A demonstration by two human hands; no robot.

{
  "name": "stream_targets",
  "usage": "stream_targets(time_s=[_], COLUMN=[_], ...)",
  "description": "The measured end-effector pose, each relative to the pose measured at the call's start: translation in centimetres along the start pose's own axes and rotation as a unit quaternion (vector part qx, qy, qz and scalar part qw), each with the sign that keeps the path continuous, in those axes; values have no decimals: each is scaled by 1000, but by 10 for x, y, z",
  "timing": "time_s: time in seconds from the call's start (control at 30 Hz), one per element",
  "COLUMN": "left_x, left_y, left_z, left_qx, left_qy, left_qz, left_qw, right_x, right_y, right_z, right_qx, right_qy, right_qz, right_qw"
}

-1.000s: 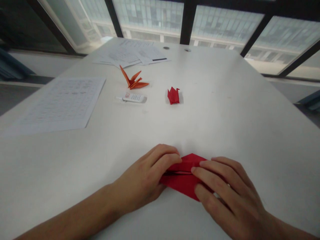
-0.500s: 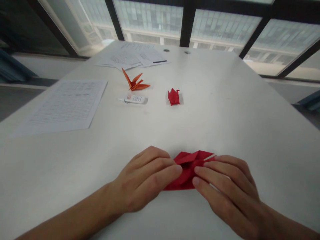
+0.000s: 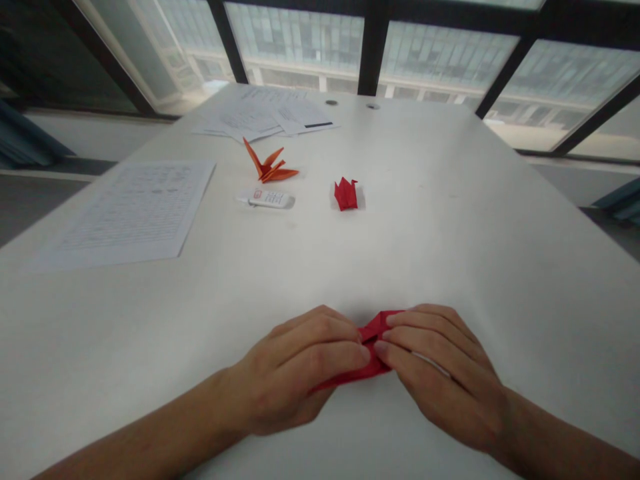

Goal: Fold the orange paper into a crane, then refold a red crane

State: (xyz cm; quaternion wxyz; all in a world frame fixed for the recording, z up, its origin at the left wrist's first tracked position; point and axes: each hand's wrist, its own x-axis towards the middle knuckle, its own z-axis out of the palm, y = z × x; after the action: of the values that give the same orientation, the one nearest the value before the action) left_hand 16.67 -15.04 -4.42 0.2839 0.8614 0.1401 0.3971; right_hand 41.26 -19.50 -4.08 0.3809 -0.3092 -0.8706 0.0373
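Note:
A folded piece of red origami paper lies on the white table near its front, much of it covered by my fingers. My left hand is closed over its left side, thumb and fingers on the paper. From the right, my right hand grips the other side, its fingertips pressed on the folds. The fingertips of both hands almost meet at the middle. Farther off stand a small red paper crane and an orange paper crane.
A white glue bottle lies in front of the orange crane. At the left a printed sheet rests on the white table. More papers are spread at the far end, before the windows.
Both hands have drawn closer together over the red paper, and less of it shows between them. The left hand has shifted slightly right, the right hand slightly left.

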Motion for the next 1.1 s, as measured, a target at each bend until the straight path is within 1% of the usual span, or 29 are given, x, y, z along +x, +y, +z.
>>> stream_targets(time_s=[0.07, 0.13, 0.2, 0.27, 0.33, 0.37, 0.43, 0.47, 0.5, 0.53, 0.57, 0.6, 0.63, 0.73, 0.8, 0.87, 0.97, 1.03, 1.1], left_x=[0, 1, 3, 5, 8, 8, 9, 10, 10, 10, 10, 10, 11, 12, 12, 11, 12, 13, 15], left_y=[2, 6, 11, 15, 18, 19, 19, 18, 16, 14, 12, 9, 6, 0, -3, -4, -4, -4, -5], left_z=[5, 10, 15, 19, 22, 23, 22, 20, 17, 14, 10, 7, 5, 5, 11, 18, 26, 27, 25], left_qx=[-33, -62, -104, -151, -184, -193, -209, -217, -221, -218, -205, -177, -131, 11, 68, 101, 138, 157, 163], left_qy=[44, 84, 117, 145, 162, 167, 165, 150, 123, 87, 39, -6, -32, -104, -142, -158, -166, -170, -173], left_qz=[-51, -110, -166, -210, -245, -259, -284, -299, -317, -335, -354, -365, -360, -312, -282, -268, -260, -255, -251], left_qw=[997, 988, 974, 955, 938, 932, 921, 917, 914, 912, 912, 914, 923, 944, 947, 945, 941, 939, 938], right_x=[2, 4, 6, 8, 10, 11, 12, 12, 13, 14, 15, 15, 16, 18, 17, 14, 7, 3, 2], right_y=[2, 1, -3, -8, -12, -13, -11, -8, -5, -2, 2, 5, 8, 9, 6, 2, 0, 2, 5], right_z=[2, 2, 0, -2, -4, -5, -5, -5, -6, -7, -8, -9, -10, -11, -8, -4, 2, 4, 3], right_qx=[56, 118, 158, 176, 212, 245, 325, 359, 384, 392, 389, 371, 337, 248, 200, 137, 29, -15, -34], right_qy=[8, 3, -8, -19, -17, -14, -21, -37, -61, -94, -128, -159, -184, -232, -250, -261, -243, -226, -225], right_qz=[52, 116, 194, 273, 348, 383, 444, 466, 480, 486, 481, 471, 457, 412, 375, 334, 285, 268, 254], right_qw=[997, 986, 968, 946, 913, 891, 835, 808, 787, 775, 775, 784, 802, 846, 870, 895, 927, 936, 940])
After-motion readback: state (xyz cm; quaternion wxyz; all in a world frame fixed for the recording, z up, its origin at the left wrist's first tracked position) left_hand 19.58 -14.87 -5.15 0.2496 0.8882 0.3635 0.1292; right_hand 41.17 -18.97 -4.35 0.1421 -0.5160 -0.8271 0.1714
